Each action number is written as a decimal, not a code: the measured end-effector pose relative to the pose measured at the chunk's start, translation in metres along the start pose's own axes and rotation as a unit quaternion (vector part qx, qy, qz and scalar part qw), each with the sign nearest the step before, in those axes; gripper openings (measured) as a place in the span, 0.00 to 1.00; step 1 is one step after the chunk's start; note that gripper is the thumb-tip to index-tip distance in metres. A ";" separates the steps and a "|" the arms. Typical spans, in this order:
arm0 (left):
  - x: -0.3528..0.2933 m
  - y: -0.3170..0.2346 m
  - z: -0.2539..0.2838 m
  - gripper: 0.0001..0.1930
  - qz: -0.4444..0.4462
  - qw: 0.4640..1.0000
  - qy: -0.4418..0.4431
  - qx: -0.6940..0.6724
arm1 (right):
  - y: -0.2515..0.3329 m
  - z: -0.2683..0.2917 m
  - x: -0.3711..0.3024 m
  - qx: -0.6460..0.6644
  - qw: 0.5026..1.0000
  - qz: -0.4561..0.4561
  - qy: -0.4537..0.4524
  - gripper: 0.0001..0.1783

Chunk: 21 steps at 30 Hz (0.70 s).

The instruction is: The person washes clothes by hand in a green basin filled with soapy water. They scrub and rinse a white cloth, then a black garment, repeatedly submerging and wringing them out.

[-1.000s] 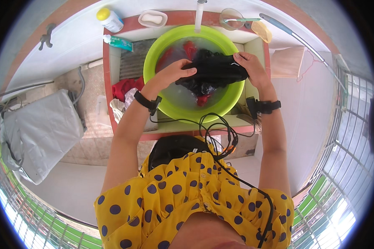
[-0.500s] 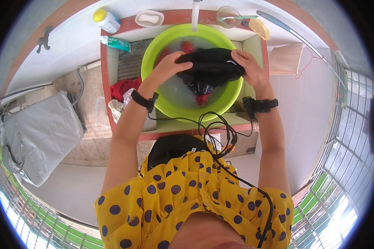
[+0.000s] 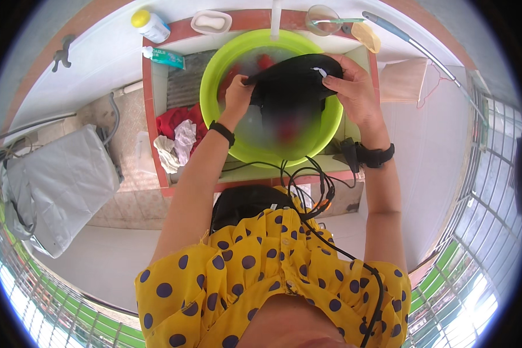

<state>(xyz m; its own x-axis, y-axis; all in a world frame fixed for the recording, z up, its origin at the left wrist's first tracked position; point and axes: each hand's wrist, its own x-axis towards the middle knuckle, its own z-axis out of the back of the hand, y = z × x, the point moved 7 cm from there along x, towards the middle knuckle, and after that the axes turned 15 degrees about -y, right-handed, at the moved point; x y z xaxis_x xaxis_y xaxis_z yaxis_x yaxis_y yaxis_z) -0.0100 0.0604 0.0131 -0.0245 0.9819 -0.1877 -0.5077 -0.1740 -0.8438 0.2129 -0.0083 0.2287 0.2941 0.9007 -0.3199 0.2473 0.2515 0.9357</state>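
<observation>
A piece of wet-looking black cloth [image 3: 293,87], perhaps clothing, is stretched above a lime-green basin [image 3: 210,95]. My left hand [image 3: 236,100] pinches its left edge. At its upper right corner, my right hand [image 3: 358,93] grips it, thumb on top beside a small white mark [image 3: 319,72] like a tag or print. The lower part hangs down into the basin and is blurred. Cloudy water fills the basin, and a red cloth [image 3: 265,61] shows in it behind the black one. More red lies under the blur, where I cannot make out its shape.
The basin sits in a tiled sink under a white tap [image 3: 275,20]. Along the ledge are a yellow-capped bottle [image 3: 151,26], a green tube [image 3: 165,57], a soap dish [image 3: 211,22] and a cup [image 3: 323,20]. Red and white cloths [image 3: 182,136] lie left; black cables [image 3: 307,180] hang in front.
The black cloth has been raised and opened out, its right end higher. My left hand has moved slightly down and left along its edge. My right hand has turned with the thumb over the cloth.
</observation>
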 end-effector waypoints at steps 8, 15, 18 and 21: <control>0.024 0.049 -0.021 0.15 0.285 0.943 0.093 -0.145 | -0.091 0.040 0.039 -0.527 0.772 0.317 -0.161 0.20; -0.019 -0.053 0.008 0.11 0.495 0.772 0.103 -0.385 | -0.243 0.019 0.014 -0.304 0.906 -0.252 0.153 0.27; -0.035 -0.084 0.009 0.10 0.487 0.733 0.099 -0.465 | -0.256 -0.004 -0.001 -0.144 0.939 -0.254 0.183 0.29; -0.047 -0.104 0.017 0.11 0.465 0.722 0.101 -0.503 | -0.228 -0.022 0.003 -0.031 0.982 -0.174 0.072 0.27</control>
<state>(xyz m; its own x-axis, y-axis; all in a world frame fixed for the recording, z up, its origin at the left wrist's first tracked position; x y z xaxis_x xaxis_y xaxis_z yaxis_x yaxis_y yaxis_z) 0.0296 0.0335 0.1185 0.2250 0.3919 -0.8921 0.5315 -0.8167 -0.2247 0.1369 -0.0545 0.0177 0.0674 0.7965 -0.6008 0.2520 0.5691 0.7827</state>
